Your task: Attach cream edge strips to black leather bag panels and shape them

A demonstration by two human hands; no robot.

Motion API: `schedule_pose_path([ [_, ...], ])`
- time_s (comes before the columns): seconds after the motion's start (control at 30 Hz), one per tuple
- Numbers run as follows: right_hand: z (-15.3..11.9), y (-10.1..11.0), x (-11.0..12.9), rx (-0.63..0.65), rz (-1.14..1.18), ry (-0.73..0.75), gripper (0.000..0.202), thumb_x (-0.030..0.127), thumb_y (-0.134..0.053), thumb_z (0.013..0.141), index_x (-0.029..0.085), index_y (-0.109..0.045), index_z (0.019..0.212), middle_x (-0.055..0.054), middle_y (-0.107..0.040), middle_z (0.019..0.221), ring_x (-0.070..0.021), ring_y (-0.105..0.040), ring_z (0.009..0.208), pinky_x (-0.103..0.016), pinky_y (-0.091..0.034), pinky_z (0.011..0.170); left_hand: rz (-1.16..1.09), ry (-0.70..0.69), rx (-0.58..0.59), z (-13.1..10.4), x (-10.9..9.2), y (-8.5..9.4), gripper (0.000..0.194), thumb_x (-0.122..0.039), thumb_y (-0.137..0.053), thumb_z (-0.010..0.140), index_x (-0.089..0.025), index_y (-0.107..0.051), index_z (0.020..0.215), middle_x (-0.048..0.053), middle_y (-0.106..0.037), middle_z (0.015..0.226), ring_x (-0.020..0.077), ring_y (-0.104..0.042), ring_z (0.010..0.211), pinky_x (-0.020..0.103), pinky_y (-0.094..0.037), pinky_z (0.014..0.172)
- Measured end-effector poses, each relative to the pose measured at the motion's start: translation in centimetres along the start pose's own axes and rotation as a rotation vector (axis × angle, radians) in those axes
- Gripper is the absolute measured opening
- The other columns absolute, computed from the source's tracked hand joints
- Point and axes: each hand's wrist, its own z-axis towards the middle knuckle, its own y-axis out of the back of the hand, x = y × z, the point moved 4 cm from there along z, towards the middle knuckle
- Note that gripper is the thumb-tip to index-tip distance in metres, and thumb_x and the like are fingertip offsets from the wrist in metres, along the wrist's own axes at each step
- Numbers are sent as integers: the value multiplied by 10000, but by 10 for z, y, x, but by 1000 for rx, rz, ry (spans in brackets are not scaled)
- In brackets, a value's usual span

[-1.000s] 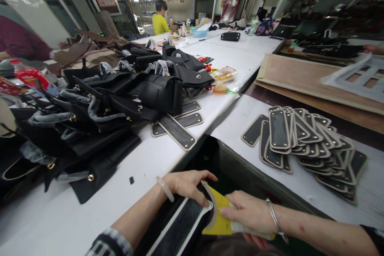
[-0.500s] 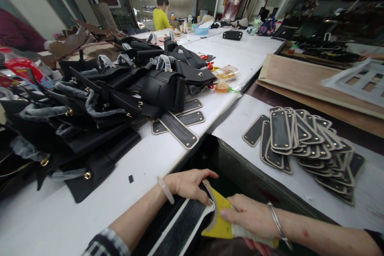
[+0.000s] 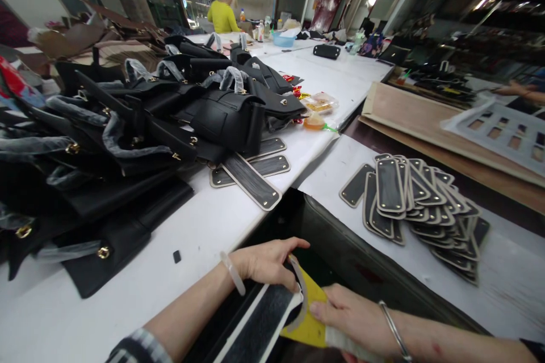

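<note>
yellow plastic scraper card [image 3: 310, 317] pinched between thumb and fingers of the right hand [image 3: 353, 317], low in the view, its edge pressed against the rounded end of a long black felt-faced base panel with a pale rim [image 3: 259, 329]. the left hand [image 3: 266, 264] rests curled over that same end, fingers closed on the rim. a translucent bangle [image 3: 233, 272] circles the left wrist, a thin metal bangle [image 3: 394, 329] the right. just beyond lies the white worktable [image 3: 204, 227], bearing a heap of black leather handbags [image 3: 140, 136] and three loose panels [image 3: 251, 173]. to the right, on a second white surface [image 3: 332, 176], a fanned stack of matching panels [image 3: 421, 204]. a person in a yellow top [image 3: 222, 11] stands far behind.
</note>
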Motion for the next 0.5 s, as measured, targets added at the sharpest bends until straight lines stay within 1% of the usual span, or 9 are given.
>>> schedule_pose_path([
  [0.13, -2, -5, 4, -20, 28, 9, 551, 707, -407, 806, 172, -494, 904, 28, -499, 411, -92, -429, 268, -152, -356, 298, -45, -12, 0, 2, 1, -1, 896, -177, -661, 580, -168, -345, 1419, 4, -609, 850, 162, -547, 705, 229, -409, 546],
  [0.2, 0, -7, 3, -24, 39, 18, 593, 741, -421, 775, 171, -503, 914, 30, -492, 409, -87, -425, 273, -146, -353, 303, -52, -22, -10, 3, 1, -1, 856, -171, -634, 599, -174, -356, 1409, -5, -603, 835, 152, -531, 704, 226, -402, 556],
  [0.27, 3, -8, -1, -26, 51, 25, 632, 760, -409, 766, 168, -501, 966, 24, -506, 416, -95, -430, 273, -155, -360, 299, -60, -21, -14, 3, 2, -1, 843, -165, -621, 606, -183, -354, 1406, -19, -593, 815, 140, -517, 688, 224, -395, 560],
  [0.33, 6, -10, -5, -40, 59, 19, 602, 728, -384, 802, 167, -487, 993, 19, -516, 414, -102, -431, 266, -162, -365, 295, -79, -22, -19, 3, 3, -1, 838, -159, -607, 605, -183, -352, 1402, -32, -578, 794, 128, -500, 662, 226, -392, 562],
  [0.4, 8, -12, -7, -64, 68, 8, 515, 648, -355, 863, 164, -479, 986, 19, -516, 410, -97, -419, 257, -156, -360, 296, -96, -30, -29, 2, 3, -2, 834, -158, -599, 602, -183, -352, 1397, -36, -573, 793, 122, -490, 653, 230, -391, 567],
  [0.5, 10, -18, -4, -91, 124, 34, 436, 565, -336, 917, 161, -485, 987, 31, -505, 408, -83, -409, 254, -135, -341, 308, -138, -41, -49, 3, 2, -4, 823, -156, -599, 595, -180, -358, 1381, -20, -596, 848, 125, -504, 669, 232, -390, 571],
])
